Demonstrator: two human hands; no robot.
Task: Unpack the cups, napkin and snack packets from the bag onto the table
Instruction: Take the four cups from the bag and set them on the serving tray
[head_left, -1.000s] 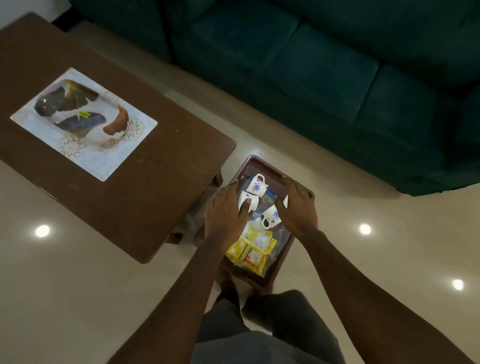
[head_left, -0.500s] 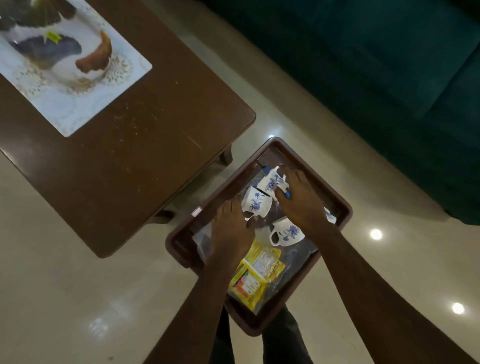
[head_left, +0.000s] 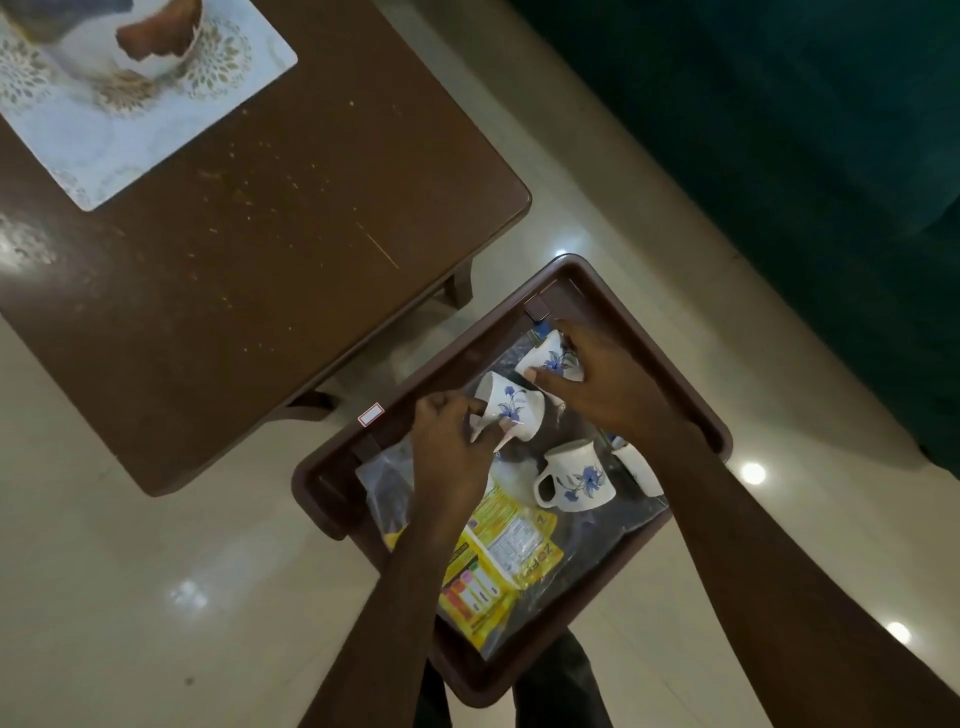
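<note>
**Beside the bench (head_left: 260, 234), two cups gripped over a tray (head_left: 441, 364)**

Both forearms reach in from the lower edge, over the brown tray just off the bench corner. The left hand (head_left: 457, 447) curls its fingers round a first cup (head_left: 511, 408), white with blue flowers and tipped on its side. The right hand (head_left: 608, 387), farther in, pinches a second cup (head_left: 548, 356) between thumb and fingertips. The two cups lie close together. A third cup (head_left: 576, 478) and a partly hidden fourth cup (head_left: 640, 467) lie in the tray with the clear bag (head_left: 613, 545) — yellow snack packets (head_left: 493, 566) sit nearer the person, partly under the left wrist.
</note>
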